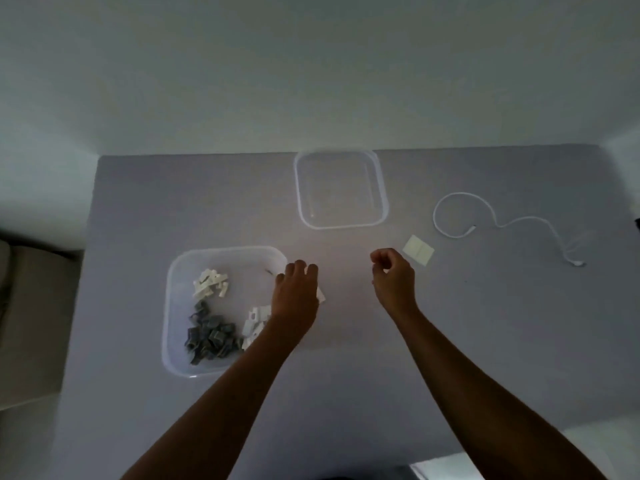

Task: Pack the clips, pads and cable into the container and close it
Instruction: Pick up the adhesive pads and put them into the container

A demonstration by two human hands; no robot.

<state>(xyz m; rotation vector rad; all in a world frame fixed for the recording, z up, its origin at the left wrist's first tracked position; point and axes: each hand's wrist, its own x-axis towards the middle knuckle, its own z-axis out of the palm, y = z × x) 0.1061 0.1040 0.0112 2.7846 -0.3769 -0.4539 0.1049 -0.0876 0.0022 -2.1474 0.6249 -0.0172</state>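
Note:
A clear plastic container [173,306] stands on the table's left. It holds white clips [211,284], grey clips [211,337] and more white clips [256,322]. My left hand [296,296] hovers over its right rim, fingers curled down around a few white clips [320,294] that stick out beside it. My right hand [393,277] is to the right, loosely curled and holding nothing, just left of the pale square pads [418,250]. The white cable [491,216] lies in loose curves at the far right. The clear lid [341,223] lies behind, at centre.
The grey table [485,341] ends at a white wall behind. Its left edge drops off to a beige sofa [31,306]. A dark object [637,225] sits at the right border.

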